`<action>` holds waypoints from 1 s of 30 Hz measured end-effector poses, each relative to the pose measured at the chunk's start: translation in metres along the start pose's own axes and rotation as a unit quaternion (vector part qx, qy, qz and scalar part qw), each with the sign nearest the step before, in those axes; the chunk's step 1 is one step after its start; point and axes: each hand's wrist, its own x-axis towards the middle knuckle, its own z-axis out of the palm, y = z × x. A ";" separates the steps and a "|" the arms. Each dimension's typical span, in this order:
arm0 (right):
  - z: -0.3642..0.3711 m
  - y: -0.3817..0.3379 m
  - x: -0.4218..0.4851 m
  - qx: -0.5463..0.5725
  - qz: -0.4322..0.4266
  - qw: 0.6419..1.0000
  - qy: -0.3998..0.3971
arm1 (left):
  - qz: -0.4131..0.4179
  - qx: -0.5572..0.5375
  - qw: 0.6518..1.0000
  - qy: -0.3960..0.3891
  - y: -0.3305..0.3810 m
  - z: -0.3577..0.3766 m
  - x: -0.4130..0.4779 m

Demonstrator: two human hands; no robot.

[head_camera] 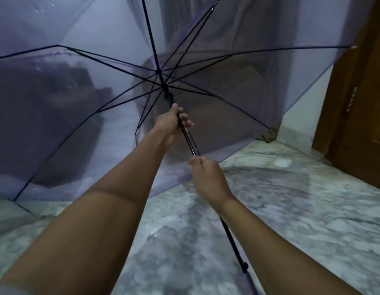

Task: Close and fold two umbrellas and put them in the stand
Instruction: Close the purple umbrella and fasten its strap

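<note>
A person's two bare forearms reach forward from the bottom of the view toward an open umbrella with a see-through, pale purple canopy. The canopy fills the upper half of the view, from about nine o'clock round to two o'clock, its thin dark ribs fanning out from a hub just above centre. Its lower edge rests on or just above a grey-and-white marble floor.

The umbrella's black shaft runs diagonally from the hub down toward five o'clock. The left hand is wrapped around the shaft just below the black runner, thumb pointing up along it, fingers curled round the far side. The right hand, nearer the viewer at about five o'clock from centre, is clenched around the shaft lower down, with the knuckles facing up. Below that hand the shaft goes on to the bottom edge, where a small black knob sticks out from it.

A brown wooden door stands at three o'clock. Dark, blurred shapes show through the canopy at nine o'clock; I cannot tell what they are.
</note>
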 end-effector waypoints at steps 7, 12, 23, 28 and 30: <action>-0.033 -0.024 0.031 -0.085 -0.031 0.996 0.019 | -0.080 0.015 0.994 -0.078 -0.015 0.024 -0.031; -0.043 -0.025 0.043 -0.056 -0.015 0.998 -0.010 | -0.088 -0.022 0.990 -0.105 -0.018 0.036 -0.037; -0.045 0.004 -0.004 0.017 0.102 0.977 -0.188 | -0.006 -0.088 0.995 -0.052 0.008 0.003 -0.002; -0.048 0.007 -0.025 -0.052 0.112 0.978 -0.166 | -0.006 -0.106 0.994 -0.032 0.015 -0.017 0.005; -0.048 0.000 -0.022 -0.097 0.076 0.984 -0.128 | -0.008 -0.116 0.992 -0.039 0.019 -0.016 0.000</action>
